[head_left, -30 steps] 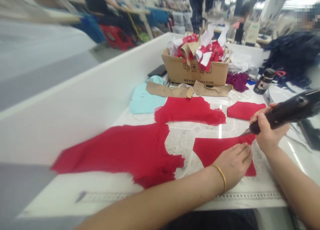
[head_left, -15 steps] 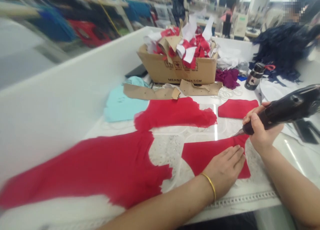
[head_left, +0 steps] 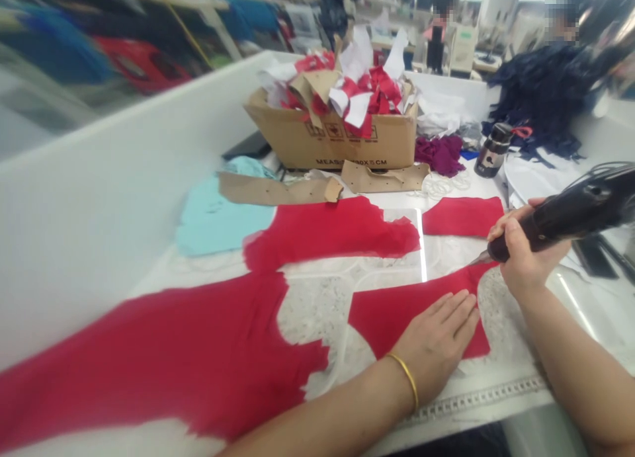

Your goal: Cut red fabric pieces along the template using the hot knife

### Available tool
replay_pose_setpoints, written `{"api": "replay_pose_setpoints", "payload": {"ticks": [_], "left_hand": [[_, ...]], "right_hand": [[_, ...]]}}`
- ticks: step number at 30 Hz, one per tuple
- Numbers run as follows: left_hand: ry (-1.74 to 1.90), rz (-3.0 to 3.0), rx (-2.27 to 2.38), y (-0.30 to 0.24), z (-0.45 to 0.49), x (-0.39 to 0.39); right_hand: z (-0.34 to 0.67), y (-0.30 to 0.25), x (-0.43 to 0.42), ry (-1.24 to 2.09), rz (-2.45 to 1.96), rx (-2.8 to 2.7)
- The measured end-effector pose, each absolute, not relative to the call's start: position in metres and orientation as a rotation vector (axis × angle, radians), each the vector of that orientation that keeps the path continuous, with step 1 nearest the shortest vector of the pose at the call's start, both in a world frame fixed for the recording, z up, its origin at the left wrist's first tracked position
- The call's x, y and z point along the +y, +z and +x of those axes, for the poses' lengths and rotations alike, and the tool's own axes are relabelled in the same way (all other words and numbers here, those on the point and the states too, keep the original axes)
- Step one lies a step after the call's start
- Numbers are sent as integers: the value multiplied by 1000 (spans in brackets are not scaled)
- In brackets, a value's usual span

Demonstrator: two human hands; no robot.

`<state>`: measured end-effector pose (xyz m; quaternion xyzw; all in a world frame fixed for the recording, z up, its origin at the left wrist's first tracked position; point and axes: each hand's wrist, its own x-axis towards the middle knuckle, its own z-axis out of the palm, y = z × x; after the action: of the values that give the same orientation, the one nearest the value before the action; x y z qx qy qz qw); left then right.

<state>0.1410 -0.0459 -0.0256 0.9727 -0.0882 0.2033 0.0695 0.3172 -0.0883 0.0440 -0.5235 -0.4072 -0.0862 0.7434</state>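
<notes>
The left hand (head_left: pixel 436 341) lies open, palm down and fingers together, pressing the small red fabric piece (head_left: pixel 391 308) at the lower centre of the frame. The piece is flat, bright red, with a curved left edge and a narrow upper-right corner. The right hand (head_left: pixel 520 262) is clenched around a black handheld tool (head_left: pixel 570 212), whose pointed metal tip (head_left: pixel 479 258) meets that corner. A gold bangle (head_left: pixel 404 377) circles the left wrist. Larger red fabric (head_left: pixel 173 358) spreads lower left; a cardboard box (head_left: pixel 347 143) heaped with scraps sits upper centre.
</notes>
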Motion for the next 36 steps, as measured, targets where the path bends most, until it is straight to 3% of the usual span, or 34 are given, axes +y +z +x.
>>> {"api": "replay_pose_setpoints", "payload": {"ticks": [31,36], "left_hand": [[815,2924,-284,-25,142,-43],[891,2936,19,-4,137,-19]], "right_hand": [[349,42,-86,-389,-1394,-658],[348,42,-88,-367,-1304,-698]]}}
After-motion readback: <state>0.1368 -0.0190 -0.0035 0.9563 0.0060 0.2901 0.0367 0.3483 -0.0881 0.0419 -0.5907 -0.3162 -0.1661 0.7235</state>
